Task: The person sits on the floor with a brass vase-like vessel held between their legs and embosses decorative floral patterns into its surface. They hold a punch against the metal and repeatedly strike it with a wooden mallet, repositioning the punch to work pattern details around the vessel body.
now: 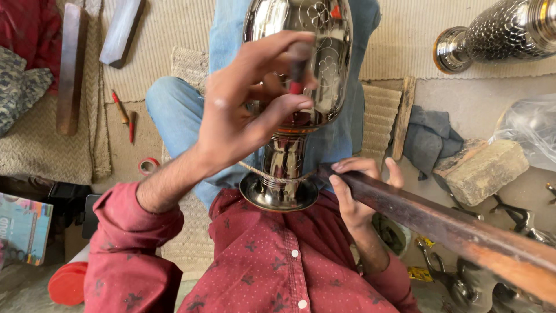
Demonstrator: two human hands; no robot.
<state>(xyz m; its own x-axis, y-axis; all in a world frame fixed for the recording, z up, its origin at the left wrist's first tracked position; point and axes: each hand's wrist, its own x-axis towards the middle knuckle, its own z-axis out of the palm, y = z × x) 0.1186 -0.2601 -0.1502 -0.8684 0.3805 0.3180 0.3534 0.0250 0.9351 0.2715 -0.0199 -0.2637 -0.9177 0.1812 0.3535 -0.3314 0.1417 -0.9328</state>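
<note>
A shiny metal vase [327,52] with engraved flowers lies along my lap, its round foot [278,197] against my red shirt. A thin cord loops around its stem. My left hand [243,110] pinches a small dark tool with a red band [298,69] against the vase's belly. Beside the foot, my right hand [356,191] grips the end of a long dark wooden bar [452,226], which runs off to the lower right.
A second, hammered metal vase [498,35] lies at the top right. A stone block [483,171], a grey cloth [428,139] and a plastic bag [533,127] sit on the right. A wooden plank [72,66], red pencils [121,107] and a tape roll [149,166] lie on the left.
</note>
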